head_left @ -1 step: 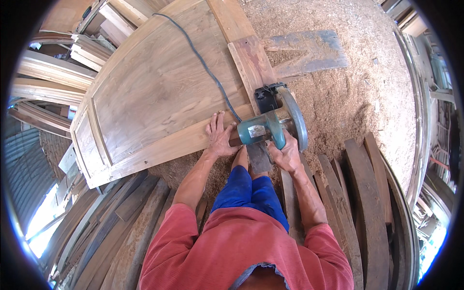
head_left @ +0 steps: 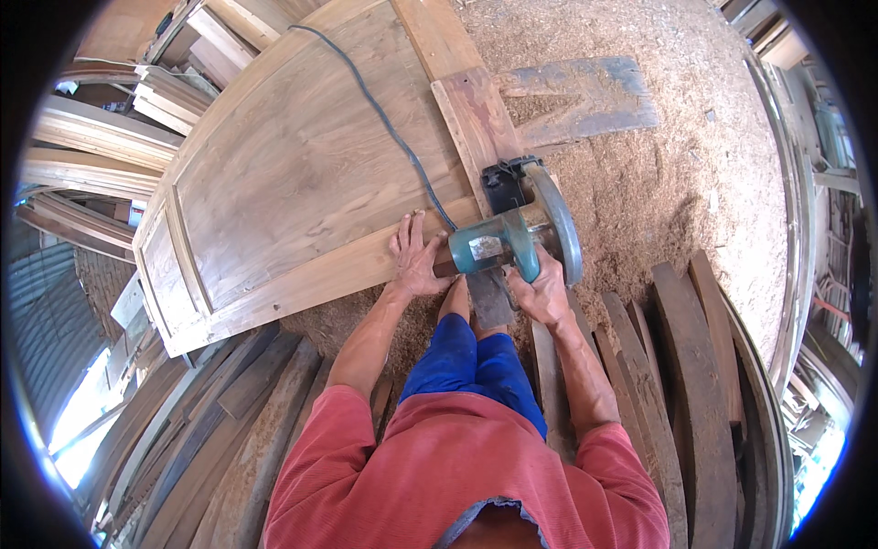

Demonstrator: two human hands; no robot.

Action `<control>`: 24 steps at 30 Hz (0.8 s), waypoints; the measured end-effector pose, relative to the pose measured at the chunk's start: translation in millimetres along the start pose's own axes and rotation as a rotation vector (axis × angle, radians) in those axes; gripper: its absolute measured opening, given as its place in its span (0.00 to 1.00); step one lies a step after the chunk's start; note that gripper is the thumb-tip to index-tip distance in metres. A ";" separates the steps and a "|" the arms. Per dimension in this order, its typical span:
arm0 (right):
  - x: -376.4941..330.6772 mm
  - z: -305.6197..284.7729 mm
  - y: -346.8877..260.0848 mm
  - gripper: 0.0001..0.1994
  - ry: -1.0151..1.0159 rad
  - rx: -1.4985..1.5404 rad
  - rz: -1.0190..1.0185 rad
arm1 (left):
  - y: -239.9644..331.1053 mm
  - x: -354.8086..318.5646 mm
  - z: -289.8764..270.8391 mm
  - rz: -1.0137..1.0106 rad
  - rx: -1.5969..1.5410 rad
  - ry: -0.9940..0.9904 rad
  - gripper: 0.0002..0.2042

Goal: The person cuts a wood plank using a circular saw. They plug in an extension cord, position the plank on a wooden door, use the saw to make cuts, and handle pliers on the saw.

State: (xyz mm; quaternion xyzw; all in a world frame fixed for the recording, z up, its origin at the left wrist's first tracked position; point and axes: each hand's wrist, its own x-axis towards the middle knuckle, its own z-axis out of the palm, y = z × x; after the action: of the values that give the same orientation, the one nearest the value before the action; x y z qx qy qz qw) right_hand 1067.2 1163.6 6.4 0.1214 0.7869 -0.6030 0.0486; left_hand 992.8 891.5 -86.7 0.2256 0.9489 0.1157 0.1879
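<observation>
My right hand (head_left: pixel 543 290) is wrapped round the rear handle of a teal circular saw (head_left: pixel 483 245). The saw's curved metal blade guard (head_left: pixel 561 227) faces right, and its base sits at the right end of a wooden door panel (head_left: pixel 320 156). My left hand (head_left: pixel 416 259) lies on the door's near rail, fingers spread, beside the saw's motor end. A short brown wood piece (head_left: pixel 444 263) shows between that hand and the motor. Across the door's right edge runs a reddish-brown board (head_left: pixel 476 114), reaching up to the saw. The blade itself is hidden.
A dark power cord (head_left: pixel 375 105) curves over the door to the saw. Sawdust (head_left: pixel 658 192) covers the ground at right, with a notched grey board (head_left: pixel 604 101) on it. Rough planks lie at near left (head_left: pixel 229 457) and near right (head_left: pixel 695 384). Stacked lumber (head_left: pixel 101 137) stands at far left.
</observation>
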 end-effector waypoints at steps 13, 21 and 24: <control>8.5 1.4 -0.3 0.11 0.000 0.004 -0.001 | -0.6 0.6 1.3 0.011 0.010 0.015 0.45; 13.9 5.8 -0.3 0.09 0.012 0.017 -0.006 | -1.2 1.3 -0.5 -0.006 -0.007 -0.014 0.46; 17.6 6.9 -4.3 0.09 0.022 0.040 -0.005 | -2.1 1.8 0.5 0.016 -0.024 0.007 0.45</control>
State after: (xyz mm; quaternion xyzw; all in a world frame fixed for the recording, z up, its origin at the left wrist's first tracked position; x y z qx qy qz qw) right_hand 1048.6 1158.3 4.6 0.1269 0.7755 -0.6174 0.0361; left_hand 990.7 890.6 -88.3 0.2306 0.9462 0.1295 0.1863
